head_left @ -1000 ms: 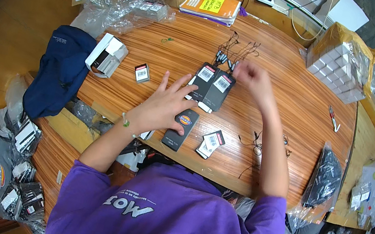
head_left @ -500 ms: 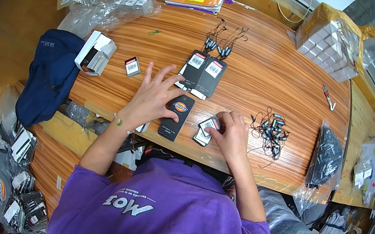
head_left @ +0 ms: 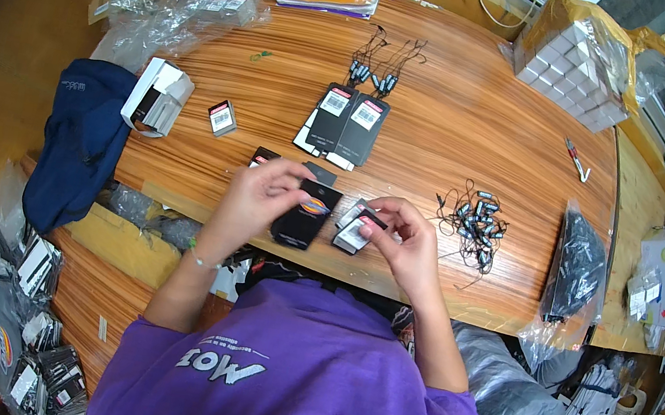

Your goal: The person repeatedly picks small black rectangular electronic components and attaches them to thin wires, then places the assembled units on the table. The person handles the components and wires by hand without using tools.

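My left hand (head_left: 259, 195) pinches a black hang tag (head_left: 304, 225) with a colourful oval logo by its upper edge, above the table's near edge. Other dark tags (head_left: 320, 174) lie partly hidden behind this hand. To the right, my right hand (head_left: 404, 236) holds a small black-and-white label card (head_left: 362, 229) between thumb and fingers. Under that card is a small stack of similar cards (head_left: 346, 244). Farther back, two overlapping piles of black tags (head_left: 347, 126) bear white stickers, with black tag strings (head_left: 373, 79) laid out beyond them.
Right of my right hand is a tangled heap of black strings (head_left: 479, 224). A small card stack (head_left: 222, 119) and an open white box (head_left: 161, 97) are on the left, beside dark blue cloth (head_left: 82, 137). Red-handled snips (head_left: 576, 160) and a bagged black bundle (head_left: 579, 264) lie right.
My left hand has closed on the black tag, which now tilts in its fingers. My right hand has raised a small card off its stack. The view has shifted slightly.
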Tool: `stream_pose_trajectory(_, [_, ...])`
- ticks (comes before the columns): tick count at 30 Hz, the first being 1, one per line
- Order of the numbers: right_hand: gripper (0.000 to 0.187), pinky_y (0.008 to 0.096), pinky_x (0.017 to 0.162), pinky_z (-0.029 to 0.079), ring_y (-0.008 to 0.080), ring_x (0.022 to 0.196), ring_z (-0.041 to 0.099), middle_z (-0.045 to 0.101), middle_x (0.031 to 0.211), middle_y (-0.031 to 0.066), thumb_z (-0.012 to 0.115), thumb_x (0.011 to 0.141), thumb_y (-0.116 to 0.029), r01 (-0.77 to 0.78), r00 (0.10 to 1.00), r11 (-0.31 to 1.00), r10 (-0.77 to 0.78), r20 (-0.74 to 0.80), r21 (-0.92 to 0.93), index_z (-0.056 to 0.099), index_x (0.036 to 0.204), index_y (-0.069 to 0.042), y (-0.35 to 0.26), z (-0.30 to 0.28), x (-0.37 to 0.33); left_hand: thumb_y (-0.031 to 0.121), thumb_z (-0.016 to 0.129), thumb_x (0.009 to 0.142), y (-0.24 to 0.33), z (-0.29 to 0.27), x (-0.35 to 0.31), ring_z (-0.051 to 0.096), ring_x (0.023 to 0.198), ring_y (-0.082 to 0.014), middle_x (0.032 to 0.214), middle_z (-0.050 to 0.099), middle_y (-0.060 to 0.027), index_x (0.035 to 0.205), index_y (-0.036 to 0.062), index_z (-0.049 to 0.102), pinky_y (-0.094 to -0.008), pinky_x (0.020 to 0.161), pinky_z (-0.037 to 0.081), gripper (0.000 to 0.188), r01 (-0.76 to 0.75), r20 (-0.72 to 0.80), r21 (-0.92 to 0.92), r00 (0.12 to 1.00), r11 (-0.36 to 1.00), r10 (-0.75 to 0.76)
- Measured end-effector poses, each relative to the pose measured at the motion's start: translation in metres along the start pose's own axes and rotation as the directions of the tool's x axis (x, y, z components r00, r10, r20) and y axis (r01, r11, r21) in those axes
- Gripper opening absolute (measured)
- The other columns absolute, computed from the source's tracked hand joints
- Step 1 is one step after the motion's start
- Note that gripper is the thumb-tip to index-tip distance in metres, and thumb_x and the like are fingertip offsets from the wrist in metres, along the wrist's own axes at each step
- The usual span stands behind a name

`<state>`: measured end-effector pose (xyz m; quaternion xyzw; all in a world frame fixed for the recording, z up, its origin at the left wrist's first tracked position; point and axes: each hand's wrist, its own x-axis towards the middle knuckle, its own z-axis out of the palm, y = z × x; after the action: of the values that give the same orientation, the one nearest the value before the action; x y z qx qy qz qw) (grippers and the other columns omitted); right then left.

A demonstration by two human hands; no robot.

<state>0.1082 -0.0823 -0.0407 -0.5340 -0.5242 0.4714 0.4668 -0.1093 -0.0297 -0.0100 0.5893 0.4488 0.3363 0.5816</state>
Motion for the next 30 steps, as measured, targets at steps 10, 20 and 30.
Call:
stream_pose_trajectory(10, [0.025, 0.0219, 0.058, 0.043, 0.0085, 0.065, 0.048, 0.051, 0.071, 0.0021, 0.070, 0.075, -0.008, 0.053, 0.984, 0.996, -0.063, -0.167, -0.065, 0.057, 0.096, -0.001, 0.009, -0.028, -0.010, -0.004, 0.058, 0.082, -0.009, 0.054, 0.000, 0.061, 0.085, -0.0110, 0.093, 0.064, -0.0097, 0.109, -0.0039, 0.054, -0.0203, 0.075, 0.049, 0.027, 0.031, 0.133, -0.096, 0.991, 0.995, -0.018])
stream_pose_trajectory(20, [0.010, 0.0394, 0.071, 0.043, 0.0312, 0.079, 0.051, 0.056, 0.079, 0.0131, 0.066, 0.069, -0.003, -0.026, 0.956, 0.609, -0.216, -0.198, -0.793, 0.058, 0.076, 0.000, 0.039, -0.110, -0.017, -0.004, 0.056, 0.083, -0.001, 0.060, 0.009, 0.059, 0.089, -0.0109, 0.095, 0.061, -0.0083, 0.112, -0.0038, 0.051, -0.0216, 0.079, 0.048, 0.029, -0.031, 0.153, -0.115, 0.987, 0.993, 0.048])
stream_pose_trajectory(30, [0.009, 0.0368, 0.072, 0.041, 0.0278, 0.082, 0.051, 0.056, 0.082, 0.0112, 0.066, 0.071, -0.005, -0.016, 0.956, 0.644, -0.215, -0.200, -0.765, 0.061, 0.077, -0.001, 0.031, -0.121, -0.021, -0.002, 0.055, 0.085, -0.002, 0.061, 0.014, 0.059, 0.091, -0.0111, 0.101, 0.061, -0.0089, 0.112, -0.0036, 0.052, -0.0220, 0.080, 0.048, 0.027, 0.031, 0.251, -0.194, 0.968, 0.980, 0.019])
